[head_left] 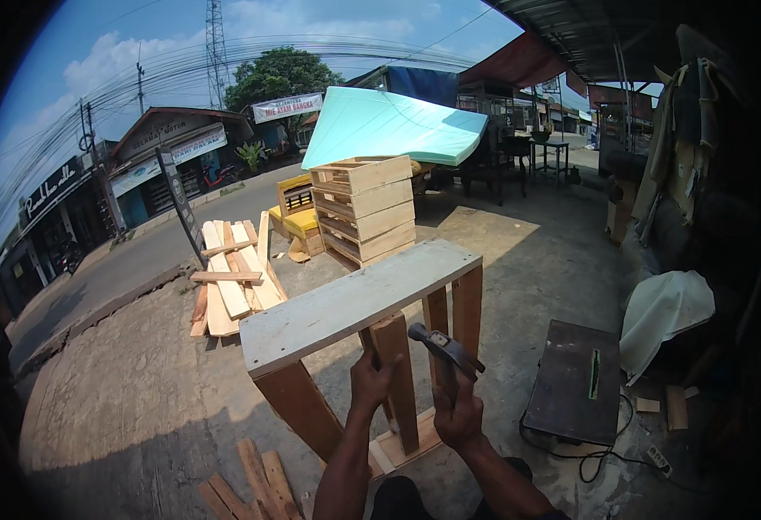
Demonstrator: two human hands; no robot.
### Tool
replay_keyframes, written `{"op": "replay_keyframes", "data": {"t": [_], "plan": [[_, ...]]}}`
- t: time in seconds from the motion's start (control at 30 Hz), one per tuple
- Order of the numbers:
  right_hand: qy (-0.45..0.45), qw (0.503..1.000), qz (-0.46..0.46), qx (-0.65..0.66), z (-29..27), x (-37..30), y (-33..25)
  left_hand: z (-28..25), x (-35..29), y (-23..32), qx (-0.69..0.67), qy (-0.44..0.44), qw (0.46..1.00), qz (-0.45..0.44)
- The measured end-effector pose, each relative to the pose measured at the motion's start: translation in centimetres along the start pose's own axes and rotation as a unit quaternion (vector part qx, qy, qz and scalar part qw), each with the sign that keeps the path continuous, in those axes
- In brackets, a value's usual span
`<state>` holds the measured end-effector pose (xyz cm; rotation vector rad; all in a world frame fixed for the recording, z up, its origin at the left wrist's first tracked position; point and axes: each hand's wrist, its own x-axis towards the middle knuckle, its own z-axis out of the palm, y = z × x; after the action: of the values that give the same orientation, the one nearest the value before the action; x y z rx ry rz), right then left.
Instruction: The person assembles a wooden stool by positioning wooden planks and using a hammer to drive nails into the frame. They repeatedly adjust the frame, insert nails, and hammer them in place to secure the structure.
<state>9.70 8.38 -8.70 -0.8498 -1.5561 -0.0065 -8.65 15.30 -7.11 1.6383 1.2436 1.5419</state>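
Note:
A wooden frame stands upright before me, with a pale grey-topped board across its top and brown planks as its uprights. My left hand is closed on a middle upright plank, just under the top board. In my right hand is a claw hammer, its fingers wrapped round the handle. The hammer's head is raised beside the middle upright, near the right end of the frame, apart from the top board as far as I can see. Nail marks show at the board's left end.
Loose boards lie piled at the left, with more offcuts at my lower left. Slatted wooden crates stand ahead, topped by a turquoise foam sheet. A dark table saw-like board with a cable lies to my right, near white cloth.

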Motion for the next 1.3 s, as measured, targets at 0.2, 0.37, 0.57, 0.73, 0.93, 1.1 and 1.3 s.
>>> {"op": "replay_keyframes", "data": {"t": [0.2, 0.37, 0.57, 0.73, 0.93, 1.1, 1.3], "plan": [[-0.046, 0.997, 0.048, -0.029, 1.1, 0.5, -0.6, -0.4, 0.2, 0.0, -0.005, 0.000, 0.998, -0.057], [-0.064, 0.988, 0.139, -0.023, 1.6, 0.8, -1.1, 0.1, -0.1, 0.2, 0.017, 0.017, 0.999, -0.030], [-0.048, 0.991, 0.113, -0.046, 2.7, 0.8, -1.8, 0.5, 0.0, 0.4, -0.015, 0.071, 0.997, 0.014], [0.132, 0.991, 0.001, 0.008, 2.7, 1.2, -1.3, 0.3, -0.1, 0.6, -0.006, 0.063, 0.998, 0.022], [0.064, 0.995, 0.069, 0.023, 2.4, 2.0, -0.3, 0.7, -0.4, 1.0, -0.007, 0.071, 0.997, 0.028], [0.018, 0.998, 0.055, -0.004, 2.9, -0.3, -0.4, 0.1, -1.3, 0.5, 0.013, 0.055, 0.998, 0.013], [-0.006, 1.000, 0.026, -0.011, 4.2, -0.8, -1.5, -0.5, -0.7, 0.6, 0.016, 0.040, 0.999, -0.005]]}}
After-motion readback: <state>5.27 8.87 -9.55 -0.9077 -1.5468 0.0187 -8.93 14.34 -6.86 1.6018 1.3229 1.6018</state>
